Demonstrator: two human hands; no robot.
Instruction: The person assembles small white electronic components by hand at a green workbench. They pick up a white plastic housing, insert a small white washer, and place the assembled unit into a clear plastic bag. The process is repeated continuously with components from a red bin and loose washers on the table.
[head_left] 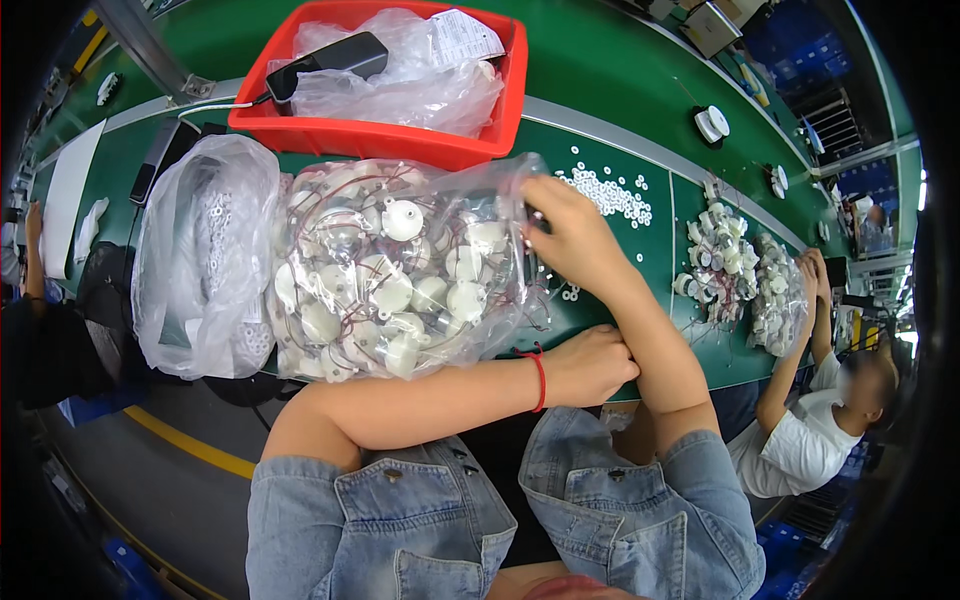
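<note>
A large clear plastic bag (345,290) full of white round plastic parts with dark red wires lies before me on the green table. At its right end is my right hand (572,228), fingers curled on the edge of the film; a small dark spot shows between thumb and fingers. My left hand (590,368), with a red cord on the wrist, rests closed at the table's near edge, beside my right forearm. Its fingertips are hidden, so any held thing cannot be seen. Small white rings (608,196) are scattered just beyond my right hand.
Behind the bag stands a red bin (380,142) holding plastic film and a black device (335,68). A second clear bag (160,290) with white rings sits left. Wired white parts (722,255) are heaped right, near another bag (780,300) and a co-worker (815,430).
</note>
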